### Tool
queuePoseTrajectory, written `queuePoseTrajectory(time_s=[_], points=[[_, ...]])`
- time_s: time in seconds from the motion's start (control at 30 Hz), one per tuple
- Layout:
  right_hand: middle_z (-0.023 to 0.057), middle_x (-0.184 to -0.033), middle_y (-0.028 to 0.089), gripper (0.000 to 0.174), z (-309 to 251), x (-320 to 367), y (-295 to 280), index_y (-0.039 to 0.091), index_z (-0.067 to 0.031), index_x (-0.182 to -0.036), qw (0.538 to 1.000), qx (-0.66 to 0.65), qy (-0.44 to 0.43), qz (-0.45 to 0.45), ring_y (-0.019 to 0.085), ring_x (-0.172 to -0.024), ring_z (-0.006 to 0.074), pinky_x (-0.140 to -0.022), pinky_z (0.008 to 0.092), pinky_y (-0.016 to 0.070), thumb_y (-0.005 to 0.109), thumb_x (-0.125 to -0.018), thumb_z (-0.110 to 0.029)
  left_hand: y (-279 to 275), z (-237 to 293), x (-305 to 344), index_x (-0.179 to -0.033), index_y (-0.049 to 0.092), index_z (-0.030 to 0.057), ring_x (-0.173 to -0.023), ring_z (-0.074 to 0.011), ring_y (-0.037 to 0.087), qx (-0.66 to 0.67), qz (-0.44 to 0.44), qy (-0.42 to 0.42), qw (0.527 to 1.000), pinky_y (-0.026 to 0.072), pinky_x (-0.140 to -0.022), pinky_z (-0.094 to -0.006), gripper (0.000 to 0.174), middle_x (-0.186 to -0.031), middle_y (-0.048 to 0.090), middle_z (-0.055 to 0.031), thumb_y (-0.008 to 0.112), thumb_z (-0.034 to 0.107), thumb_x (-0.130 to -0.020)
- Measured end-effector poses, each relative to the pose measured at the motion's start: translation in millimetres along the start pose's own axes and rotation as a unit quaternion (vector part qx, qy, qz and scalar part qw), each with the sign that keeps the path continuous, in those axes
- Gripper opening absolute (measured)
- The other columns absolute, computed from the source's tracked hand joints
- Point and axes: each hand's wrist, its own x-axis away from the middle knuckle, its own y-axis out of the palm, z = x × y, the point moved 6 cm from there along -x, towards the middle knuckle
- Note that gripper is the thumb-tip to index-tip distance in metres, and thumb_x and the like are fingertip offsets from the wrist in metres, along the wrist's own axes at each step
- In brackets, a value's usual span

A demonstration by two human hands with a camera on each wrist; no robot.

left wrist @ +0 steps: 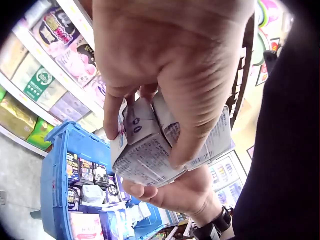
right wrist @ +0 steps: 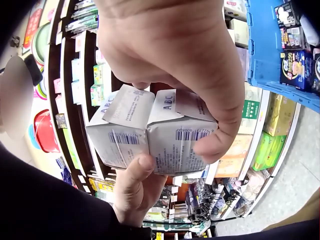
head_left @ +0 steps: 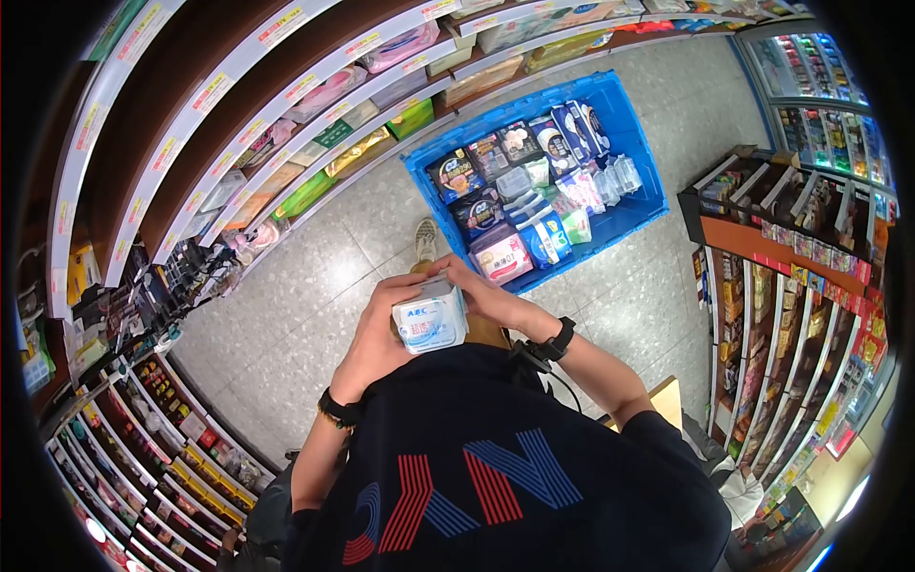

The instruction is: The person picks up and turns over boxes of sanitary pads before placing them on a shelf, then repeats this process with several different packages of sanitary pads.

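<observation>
Two white ABC packs (head_left: pixel 430 319) (right wrist: pixel 180 142) are held side by side in front of the torso, their printed sides with barcodes showing in the right wrist view. The left hand (head_left: pixel 370 336) (left wrist: pixel 170 55) grips them, with thumb and fingers on opposite sides. The right hand (head_left: pixel 488 300) (right wrist: pixel 172 50) grips the same packs from the other side, its fingers curled over them. In the left wrist view small print covers the packs (left wrist: pixel 145 160). The inner parts of both hands are partly hidden by the packs.
A blue crate (head_left: pixel 624 224) with several packs in rows stands on the tiled floor (head_left: pixel 319 262) beyond the hands. Stocked shelves (head_left: pixel 248 143) curve along the left and top; another rack (head_left: pixel 753 324) stands at the right. A shoe (head_left: pixel 425 238) is beside the crate.
</observation>
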Motion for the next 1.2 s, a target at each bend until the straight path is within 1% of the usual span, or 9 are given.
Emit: queuePoseTrajectory(time_s=[0.3, 0.47, 0.57, 0.6, 0.7, 0.87, 0.93, 1.07, 1.2], points=[[-0.0052, -0.1, 0.047, 0.038, -15.5, -4.5, 3.3, 0.046, -0.0172, -0.121, 0.999, 0.05, -0.004, -0.007, 0.036, -0.082, 0.006, -0.07, 0.0232, 0.031, 0.031, -0.106, -0.048, -12.4, 0.7, -8.9, -0.116, 0.05, 0.0078, -0.109, -0.0332, 0.064, -0.032, 0.038, 0.005, 0.999, 0.0546, -0.087, -0.0385, 0.064, -0.122, 0.061, -0.0169, 0.088, 0.007, -0.064], [0.0027, -0.103, 0.055, 0.05, -38.2, -8.3, -12.1, 0.043, -0.0144, -0.13, 0.993, 0.066, 0.082, -0.056, 0.06, -0.084, 0.0128, -0.071, 0.0261, 0.0503, 0.035, -0.103, -0.055, -21.5, 2.5, -14.7, -0.115, 0.048, 0.0085, -0.109, -0.0328, 0.065, 0.02, 0.062, 0.007, 0.998, 0.0545, -0.088, -0.0383, 0.066, -0.12, 0.063, -0.0187, 0.089, 0.009, -0.063], [0.0064, -0.095, 0.065, 0.038, -43.9, -39.5, -122.4, 0.061, -0.0019, -0.112, 0.963, 0.248, -0.009, 0.1, 0.066, -0.08, 0.0123, -0.069, 0.0248, 0.0533, 0.055, -0.099, -0.037, -33.0, 6.1, -12.0, -0.116, 0.047, 0.0087, -0.108, -0.0325, 0.066, 0.009, 0.081, -0.014, 0.997, 0.0541, -0.089, -0.0381, 0.068, -0.12, 0.064, -0.0194, 0.089, 0.008, -0.063], [0.0071, -0.089, 0.066, 0.037, -44.1, -50.6, -176.9, 0.064, -0.0006, -0.108, 0.896, 0.383, 0.049, 0.22, 0.066, -0.08, 0.0128, -0.069, 0.0255, 0.0525, 0.066, -0.092, -0.034, -35.1, 6.2, -10.5, -0.116, 0.047, 0.0087, -0.108, -0.0325, 0.066, 0.009, 0.082, -0.015, 0.997, 0.0541, -0.089, -0.0381, 0.068, -0.12, 0.064, -0.0194, 0.089, 0.008, -0.063], [0.0212, -0.105, 0.068, 0.06, -21.4, -80.2, -326.7, 0.064, 0.0024, -0.112, 0.81, 0.447, 0.085, 0.37, 0.067, -0.095, 0.0334, -0.084, 0.0371, 0.0529, 0.079, -0.072, -0.039, -40.6, 1.2, -3.3, -0.116, 0.047, 0.0091, -0.109, -0.0326, 0.066, 0.0, 0.082, -0.032, 0.996, 0.0539, -0.089, -0.0383, 0.067, -0.12, 0.065, -0.0192, 0.088, 0.007, -0.063], [0.0267, -0.128, 0.06, 0.085, 1.6, -111.4, -397.2, 0.05, 0.0079, -0.13, 0.775, 0.463, 0.234, 0.361, 0.058, -0.122, 0.0357, -0.101, 0.0393, 0.0481, 0.085, -0.064, -0.032, -42.5, -5.5, 18.1, -0.116, 0.049, 0.0101, -0.108, -0.0336, 0.066, -0.031, 0.073, -0.078, 0.994, 0.0543, -0.088, -0.0385, 0.066, -0.121, 0.065, -0.0177, 0.088, 0.009, -0.063], [0.0187, -0.13, 0.058, 0.072, 23.8, -118.8, -406.6, 0.054, 0.0009, -0.128, 0.791, 0.381, 0.224, 0.423, 0.058, -0.116, 0.0311, -0.085, 0.0473, 0.0508, 0.084, -0.067, -0.022, -43.6, -7.9, 30.3, -0.115, 0.049, 0.0101, -0.108, -0.0332, 0.066, -0.016, 0.086, -0.105, 0.991, 0.0548, -0.088, -0.0382, 0.066, -0.122, 0.065, -0.0183, 0.088, 0.009, -0.063], [0.0162, -0.135, 0.056, 0.082, 51.9, -131.4, -406.0, 0.046, -0.0005, -0.138, 0.822, 0.32, 0.284, 0.375, 0.056, -0.119, 0.0314, -0.09, 0.0485, 0.0483, 0.084, -0.068, -0.02, -46.4, -11.5, 51.2, -0.116, 0.047, 0.0095, -0.108, -0.0328, 0.067, -0.01, 0.113, -0.139, 0.984, 0.0552, -0.088, -0.0378, 0.067, -0.123, 0.064, -0.0195, 0.089, 0.008, -0.063], [0.0207, -0.14, 0.052, 0.107, 72.9, -140.1, -424.3, 0.042, 0.0114, -0.134, 0.694, 0.536, 0.343, 0.337, 0.049, -0.131, 0.0258, -0.107, 0.0347, 0.0415, 0.086, -0.06, -0.05, -47.8, -13.4, 64.9, -0.117, 0.046, 0.0086, -0.108, -0.0325, 0.066, -0.011, 0.134, -0.152, 0.979, 0.055, -0.089, -0.0373, 0.069, -0.123, 0.064, -0.0207, 0.089, 0.006, -0.062]])
